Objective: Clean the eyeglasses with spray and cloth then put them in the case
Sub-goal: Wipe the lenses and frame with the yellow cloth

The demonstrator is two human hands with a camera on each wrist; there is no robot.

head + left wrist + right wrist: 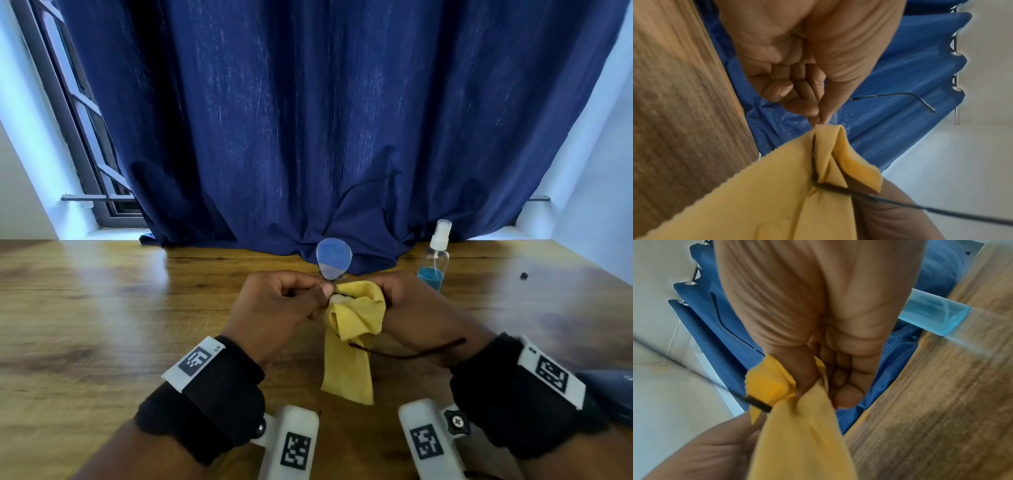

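Note:
I hold thin dark-framed eyeglasses (334, 257) upright above the wooden table (102, 308), one lens standing free at the top. My left hand (281, 301) pinches the frame near the bridge with thumb and forefinger. My right hand (407, 301) grips a yellow cloth (352, 329) wrapped over the lower lens, which is hidden. In the left wrist view the cloth (777, 186) folds round the frame, and a temple arm (900, 204) runs off to the right. In the right wrist view my thumb and fingers bunch the cloth (801, 426).
A clear spray bottle (434, 257) with blue liquid stands just behind my right hand. A dark case (613, 394) lies at the right edge. A blue curtain (308, 120) hangs behind the table. A small dark speck (523, 275) lies at the far right.

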